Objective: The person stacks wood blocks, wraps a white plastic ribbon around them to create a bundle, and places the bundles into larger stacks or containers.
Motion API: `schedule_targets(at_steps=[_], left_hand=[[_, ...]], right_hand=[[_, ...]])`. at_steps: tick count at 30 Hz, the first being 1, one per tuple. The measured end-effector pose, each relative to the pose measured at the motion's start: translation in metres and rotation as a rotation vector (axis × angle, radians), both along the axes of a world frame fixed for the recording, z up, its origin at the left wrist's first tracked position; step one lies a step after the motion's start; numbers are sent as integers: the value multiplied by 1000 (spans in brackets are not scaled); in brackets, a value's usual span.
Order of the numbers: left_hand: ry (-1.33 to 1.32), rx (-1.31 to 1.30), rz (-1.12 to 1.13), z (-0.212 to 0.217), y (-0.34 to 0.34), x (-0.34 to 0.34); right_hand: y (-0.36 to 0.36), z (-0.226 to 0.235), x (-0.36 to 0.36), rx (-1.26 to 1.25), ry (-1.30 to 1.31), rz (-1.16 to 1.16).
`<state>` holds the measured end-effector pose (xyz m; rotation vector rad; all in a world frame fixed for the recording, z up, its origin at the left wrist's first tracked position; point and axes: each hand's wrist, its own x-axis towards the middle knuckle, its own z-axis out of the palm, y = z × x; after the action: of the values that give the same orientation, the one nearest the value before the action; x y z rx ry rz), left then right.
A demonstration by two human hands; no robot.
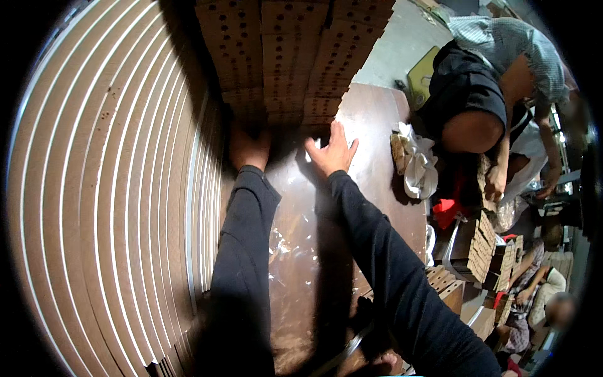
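Note:
A tall stack of brown pieces with rows of round dark holes (286,60) stands at the far end of a brown work surface (301,251). My right hand (336,154) is at the lower right of this stack, fingers spread, fingertips at its bottom edge, holding nothing visible. In the shadow at the stack's lower left is my left hand (249,151). Its thumb stands apart from the fingers, which are dim, and I see nothing held in it. Whether either hand presses on the stack is hard to make out.
Brown panels with pale edges (94,188) rise close along my left. A crumpled white cloth bundle (418,163) sits at the surface's right edge. To the right, a person in a dark cap (468,100) bends over brown pieces (480,248); another person (540,295) is farther off.

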<state>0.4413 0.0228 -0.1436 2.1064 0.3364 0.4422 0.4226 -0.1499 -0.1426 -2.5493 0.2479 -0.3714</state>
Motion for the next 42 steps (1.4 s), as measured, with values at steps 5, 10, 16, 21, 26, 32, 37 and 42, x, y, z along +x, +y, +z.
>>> schedule_targets(at_steps=[5, 10, 16, 21, 26, 32, 37, 42], left_hand=[[21, 23, -84, -11, 0, -4], [125, 70, -80, 3, 4, -23], [3, 32, -76, 0, 3, -56], [-26, -254, -235, 20, -9, -84], [7, -209, -190, 26, -13, -123], [80, -107, -62, 28, 1, -169], [108, -145, -37, 41, -6, -205], [-184, -164, -82, 18, 3, -223]], right_hand=[[-22, -34, -1, -120, -206, 105], [-18, -38, -14, -4, -228, 180], [-24, -43, -37, -19, -186, 179], [-19, -32, -69, 263, -26, 57], [-12, -41, -103, 215, -95, -37], [16, 0, -153, 359, -33, -98], [25, 5, -198, 427, -17, -170], [14, 7, -208, 581, -74, -193]])
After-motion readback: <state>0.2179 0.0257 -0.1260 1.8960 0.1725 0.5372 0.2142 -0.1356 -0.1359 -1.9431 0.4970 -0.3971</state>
